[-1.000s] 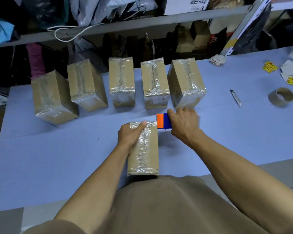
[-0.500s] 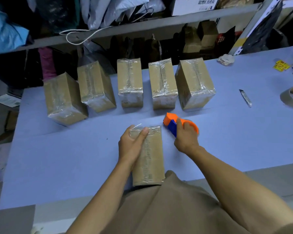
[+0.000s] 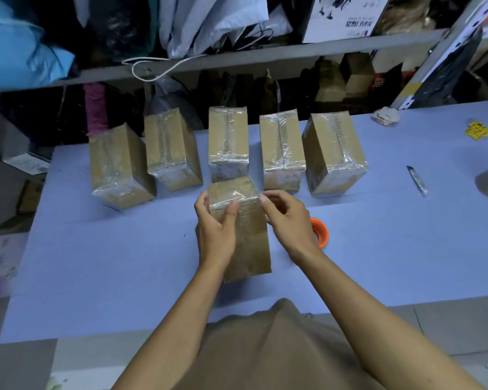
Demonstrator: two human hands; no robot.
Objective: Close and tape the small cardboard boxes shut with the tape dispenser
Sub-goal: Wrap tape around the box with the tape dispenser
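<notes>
a small brown cardboard box wrapped in clear tape [image 3: 243, 229] is held on the blue worktop [image 3: 96, 263], its long axis running away from the person, far end toward 5 taped boxes [image 3: 228, 142]. it is gripped by the left hand [image 3: 216, 229]; tape at its far edge is pinched by the right hand [image 3: 286, 218]. the orange tape dispenser [image 3: 320, 232] lies just right.

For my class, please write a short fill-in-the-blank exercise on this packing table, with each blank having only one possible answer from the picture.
1. Behind the box in hand, a row of ____ taped boxes stands on the table.
2. The tape dispenser lies on the table, and its visible part is coloured ____.
3. The left hand grips the box, its ____ pressing on the top face.

Missing words: five; orange; thumb
</notes>
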